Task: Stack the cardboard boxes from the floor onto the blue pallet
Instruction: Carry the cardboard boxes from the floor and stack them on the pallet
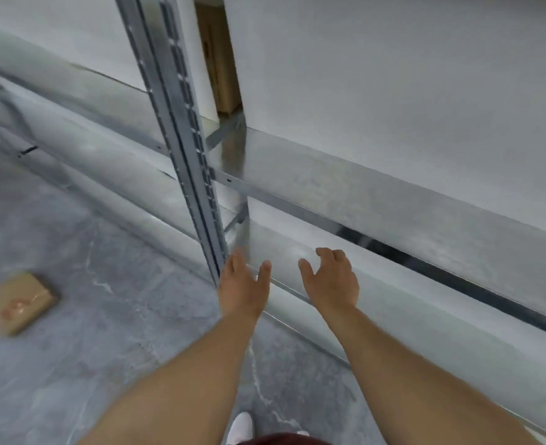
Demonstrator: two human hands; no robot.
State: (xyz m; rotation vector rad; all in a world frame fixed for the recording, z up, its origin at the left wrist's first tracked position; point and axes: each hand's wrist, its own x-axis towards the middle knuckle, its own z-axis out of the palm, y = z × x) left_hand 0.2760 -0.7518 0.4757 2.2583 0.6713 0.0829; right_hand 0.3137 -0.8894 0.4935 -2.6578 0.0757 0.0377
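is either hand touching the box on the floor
Apart. The head view shows the box alone on the floor, far from the left hand and right hand.

2 bare forearms are seen, with no sleeves reaching the wrists and nothing worn on either wrist or on the fingers. The left hand [242,284] and the right hand [331,279] are uncovered, without gloves. A strip of dark red garment [281,440] is seen at the bottom edge. A white shoe [241,427] is seen just above it; its details are blurred.
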